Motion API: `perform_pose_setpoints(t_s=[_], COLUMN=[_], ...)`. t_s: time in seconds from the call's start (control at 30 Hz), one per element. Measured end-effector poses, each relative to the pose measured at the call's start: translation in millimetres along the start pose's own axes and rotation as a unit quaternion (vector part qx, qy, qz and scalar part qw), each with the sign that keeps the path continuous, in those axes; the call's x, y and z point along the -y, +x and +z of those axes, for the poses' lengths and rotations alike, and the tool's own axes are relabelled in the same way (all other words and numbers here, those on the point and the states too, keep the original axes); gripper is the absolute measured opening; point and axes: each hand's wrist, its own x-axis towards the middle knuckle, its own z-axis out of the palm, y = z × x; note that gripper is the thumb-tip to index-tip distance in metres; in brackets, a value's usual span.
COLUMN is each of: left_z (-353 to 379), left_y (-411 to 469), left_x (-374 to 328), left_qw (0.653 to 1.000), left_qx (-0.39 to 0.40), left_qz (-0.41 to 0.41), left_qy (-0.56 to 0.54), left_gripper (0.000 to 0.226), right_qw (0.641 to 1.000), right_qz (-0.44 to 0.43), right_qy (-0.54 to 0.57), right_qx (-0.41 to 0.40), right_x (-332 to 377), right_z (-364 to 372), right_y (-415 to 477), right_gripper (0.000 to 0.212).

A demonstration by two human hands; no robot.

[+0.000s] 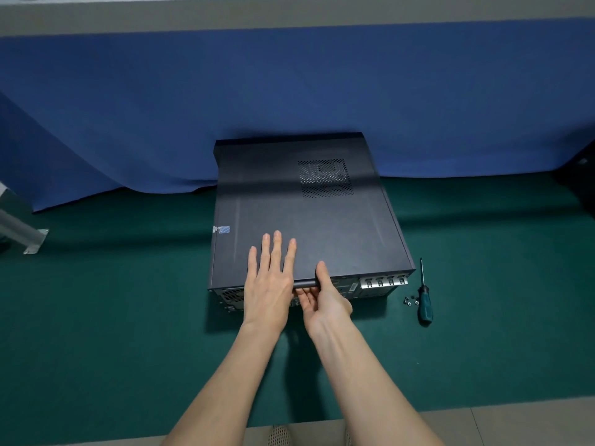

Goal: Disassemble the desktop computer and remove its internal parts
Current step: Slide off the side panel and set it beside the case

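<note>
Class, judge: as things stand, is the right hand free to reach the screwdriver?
Probably yes: the screwdriver lies uncovered right of the case, but the right hand must first release the handle.

Seen from above, a person's arms are bare on the near side of the computer case (309,214), uncovered from wrist to the bottom of the frame. The left hand (269,281) and right hand (322,297), at the case's near edge, are bare too. Tendons ridge the back of the left hand and run up the right forearm (363,375). Nearer than the case, two pale mesh-textured shapes (279,435) show at the bottom edge, possibly footwear.
</note>
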Motion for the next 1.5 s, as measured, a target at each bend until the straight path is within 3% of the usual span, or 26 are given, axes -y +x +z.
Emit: perform_pose_setpoints(t_s=[0.47, 0.6, 0.73, 0.87, 0.97, 1.1, 1.3, 1.5], left_z=[-1.3, -5.6, -9.6, -24.0, -31.0, -54.6, -95.6, -104.6], left_y=[-2.8, -10.0, -11.9, -20.1, -25.8, -22.8, -7.3, 9.8], left_x=[-1.7, -12.0, -12.6, -1.0, 5.9, 2.2, -10.1, -25.3], left_qw=[1.000, 0.998, 0.999, 0.990, 0.968, 0.957, 0.932, 0.912], left_qx=[-0.001, -0.050, 0.012, -0.127, -0.207, -0.243, -0.310, -0.360], left_qz=[-0.002, -0.028, -0.021, 0.055, 0.113, 0.129, 0.177, 0.195], left_qy=[0.006, -0.001, 0.031, 0.039, 0.082, 0.097, 0.064, 0.032], left_gripper=[0.089, 0.078, 0.078, 0.051, 0.045, 0.041, 0.036, 0.040], right_qw=[0.999, 1.000, 0.998, 0.993, 0.992, 0.983, 0.973, 0.973], right_qz=[0.005, -0.013, -0.006, -0.012, -0.037, -0.064, -0.089, -0.136], right_qy=[0.024, 0.000, -0.044, -0.071, -0.086, -0.092, -0.001, 0.041], right_qx=[0.027, 0.021, 0.050, 0.093, 0.088, 0.144, 0.211, 0.183], right_x=[-4.4, -8.2, -1.3, 11.1, 20.3, 36.2, 83.6, 138.9], right_z=[-3.9, -6.5, -15.6, -21.5, -21.3, -17.6, -3.8, -30.8], right_y=[7.7, 10.0, 5.6, -5.6, -14.5, -28.6, -48.0, -36.5], right_gripper=[0.028, 0.034, 0.032, 0.037, 0.048, 0.041, 0.010, 0.020])
